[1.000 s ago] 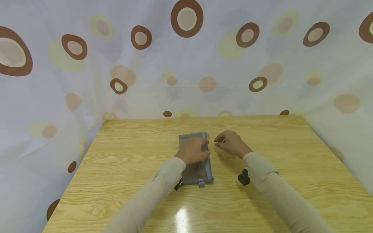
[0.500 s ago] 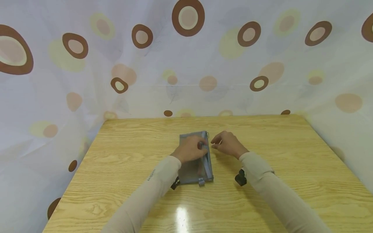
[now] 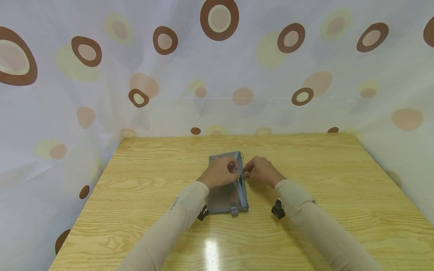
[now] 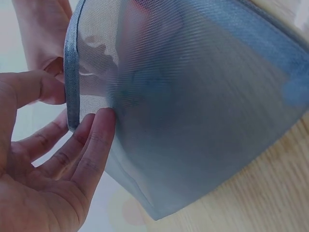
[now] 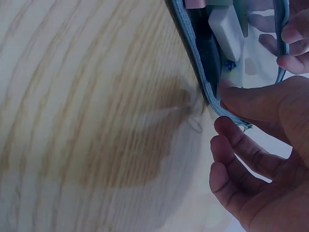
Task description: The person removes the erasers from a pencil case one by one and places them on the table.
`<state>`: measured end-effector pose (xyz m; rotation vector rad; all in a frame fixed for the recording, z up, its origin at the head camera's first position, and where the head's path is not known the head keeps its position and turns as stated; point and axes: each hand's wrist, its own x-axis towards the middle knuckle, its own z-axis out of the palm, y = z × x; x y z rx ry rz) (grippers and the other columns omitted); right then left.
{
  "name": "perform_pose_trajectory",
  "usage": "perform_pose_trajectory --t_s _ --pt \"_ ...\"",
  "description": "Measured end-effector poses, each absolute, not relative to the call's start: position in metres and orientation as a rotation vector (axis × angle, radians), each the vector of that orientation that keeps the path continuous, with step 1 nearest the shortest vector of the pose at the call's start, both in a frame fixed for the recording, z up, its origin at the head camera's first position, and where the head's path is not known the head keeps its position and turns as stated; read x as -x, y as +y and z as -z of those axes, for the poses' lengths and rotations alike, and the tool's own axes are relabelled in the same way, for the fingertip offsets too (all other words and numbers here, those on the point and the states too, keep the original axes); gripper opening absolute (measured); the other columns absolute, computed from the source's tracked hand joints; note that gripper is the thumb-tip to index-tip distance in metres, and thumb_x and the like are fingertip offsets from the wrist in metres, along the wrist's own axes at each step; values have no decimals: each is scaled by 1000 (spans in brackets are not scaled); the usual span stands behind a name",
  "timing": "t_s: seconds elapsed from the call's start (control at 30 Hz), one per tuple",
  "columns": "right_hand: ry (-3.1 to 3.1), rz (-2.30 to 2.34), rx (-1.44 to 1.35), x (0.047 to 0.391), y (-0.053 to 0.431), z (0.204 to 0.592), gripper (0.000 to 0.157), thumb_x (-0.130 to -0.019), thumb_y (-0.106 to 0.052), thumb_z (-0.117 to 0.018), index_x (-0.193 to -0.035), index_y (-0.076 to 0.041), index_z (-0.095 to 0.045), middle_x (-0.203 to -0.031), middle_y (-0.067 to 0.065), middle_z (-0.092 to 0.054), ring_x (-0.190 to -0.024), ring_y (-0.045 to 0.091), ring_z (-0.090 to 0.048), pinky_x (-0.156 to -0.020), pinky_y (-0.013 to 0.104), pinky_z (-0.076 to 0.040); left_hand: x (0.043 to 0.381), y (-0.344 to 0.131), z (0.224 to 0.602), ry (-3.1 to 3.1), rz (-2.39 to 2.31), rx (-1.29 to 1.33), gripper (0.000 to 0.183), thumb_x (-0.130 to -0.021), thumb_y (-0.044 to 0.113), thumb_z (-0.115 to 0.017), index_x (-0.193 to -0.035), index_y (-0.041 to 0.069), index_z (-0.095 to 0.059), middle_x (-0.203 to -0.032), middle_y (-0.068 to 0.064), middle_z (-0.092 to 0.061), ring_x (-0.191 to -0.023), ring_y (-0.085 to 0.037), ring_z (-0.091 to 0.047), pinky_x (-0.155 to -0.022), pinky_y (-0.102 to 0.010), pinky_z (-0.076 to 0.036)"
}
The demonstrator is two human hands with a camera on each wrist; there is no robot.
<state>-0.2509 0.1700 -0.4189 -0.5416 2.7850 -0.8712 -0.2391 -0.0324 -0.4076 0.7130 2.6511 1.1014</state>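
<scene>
A blue-grey mesh zip pouch (image 3: pixel 222 199) lies on the wooden table, its zipped side to the right and parted along the middle. My left hand (image 3: pixel 218 173) rests over the pouch and pinches one rim of the opening between thumb and fingers. At the other rim is my right hand (image 3: pixel 264 171), thumb over the inside and fingertips outside, the edge between them. Through the gap, the right wrist view shows a white block-like piece (image 5: pixel 227 34) and a pink piece (image 5: pixel 194 4) inside. Mesh blurs the other contents.
The wooden table (image 3: pixel 145 177) reaches well beyond both arms. A pale curtain (image 3: pixel 217 75) with brown and yellow circles hangs behind and at the sides. A small loop (image 3: pixel 242 155) hangs at the pouch's far corner.
My right hand has moved left to the pouch's zipped edge. My left hand has shifted slightly left, drawing its rim away, and the opening has widened.
</scene>
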Motion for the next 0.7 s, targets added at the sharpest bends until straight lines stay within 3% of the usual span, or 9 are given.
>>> perform_pose_trajectory --t_s 0.33,0.53,0.7 --pt "2792 839 641 251 171 430 11 -90 -6 -74 -97 0 -81 -100 12 -77 -103 34 -70 -90 51 -55 238 -33 405 2647 -1140 -692 19 -91 20 -71 -105 8 -68 -88 0 -66 -74 -15 -61 -66 -28 -51" --pt "2806 772 576 251 167 430 12 -90 -9 -75 -97 -2 -81 -101 12 -77 -105 36 -70 -91 52 -55 237 -32 406 2677 -1185 -649 9 -93 23 -70 -94 14 -66 -92 0 -68 -70 -13 -61 -62 -27 -51" --pt "2816 700 548 251 164 427 12 -91 -10 -76 -96 -1 -81 -101 12 -77 -103 35 -70 -89 51 -56 235 -29 407 2714 -1215 -590 21 -94 33 -72 -87 15 -64 -88 0 -67 -66 -14 -59 -57 -28 -50"
